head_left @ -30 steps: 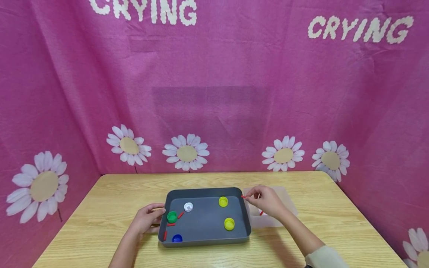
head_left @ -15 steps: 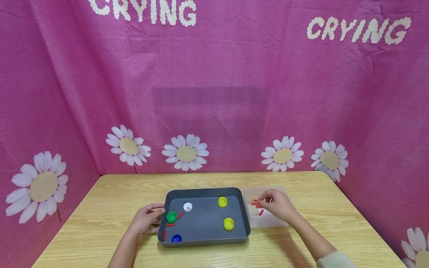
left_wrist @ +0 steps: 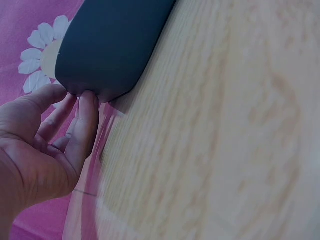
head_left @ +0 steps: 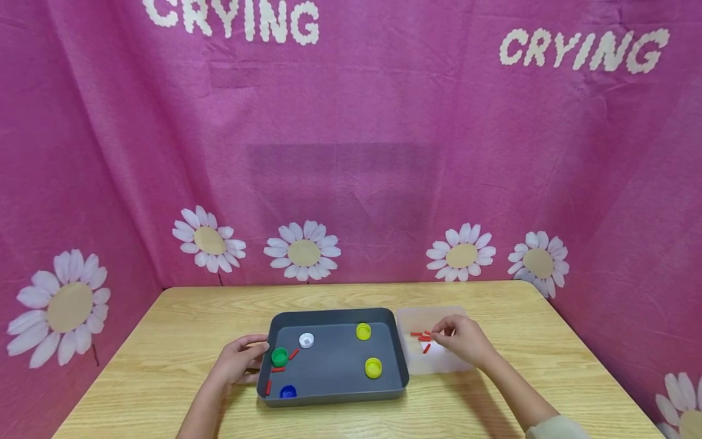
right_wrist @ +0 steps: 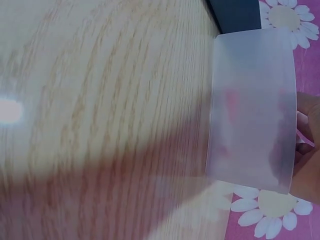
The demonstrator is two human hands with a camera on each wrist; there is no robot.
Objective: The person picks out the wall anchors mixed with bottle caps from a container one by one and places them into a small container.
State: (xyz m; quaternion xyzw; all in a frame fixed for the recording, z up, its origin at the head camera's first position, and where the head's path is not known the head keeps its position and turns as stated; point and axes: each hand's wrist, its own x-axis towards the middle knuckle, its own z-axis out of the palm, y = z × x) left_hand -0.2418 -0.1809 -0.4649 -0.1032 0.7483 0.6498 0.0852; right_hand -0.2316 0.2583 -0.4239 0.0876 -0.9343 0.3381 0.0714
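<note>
My left hand (head_left: pixel 237 360) grips the left end of a dark grey tray (head_left: pixel 334 397), thumb and fingertips at its wall; the left wrist view also shows the fingers (left_wrist: pixel 86 117) against the tray's end. Over a translucent plastic box (head_left: pixel 439 364), my right hand (head_left: pixel 463 339) has its thumb and index fingertips together on a small red stick (head_left: pixel 427 333); the grip is partly hidden. Several other red sticks, such as one red stick (head_left: pixel 426 349), lie in the box. From the right wrist, the box wall (right_wrist: pixel 252 110) hides most of the fingertips.
Inside the tray lie a white cap (head_left: pixel 306 340), a green cap (head_left: pixel 280 356), a blue cap (head_left: pixel 287 392), two yellow caps (head_left: pixel 373 367) and several red sticks (head_left: pixel 268 388). The box stands against the tray's right side on a wooden table (head_left: pixel 219 305). A pink curtain (head_left: pixel 351 183) hangs behind.
My right hand has moved from the tray's right rim rightward over the box, carrying a red stick. More sticks in the box have come into view. The left hand stays on the tray.
</note>
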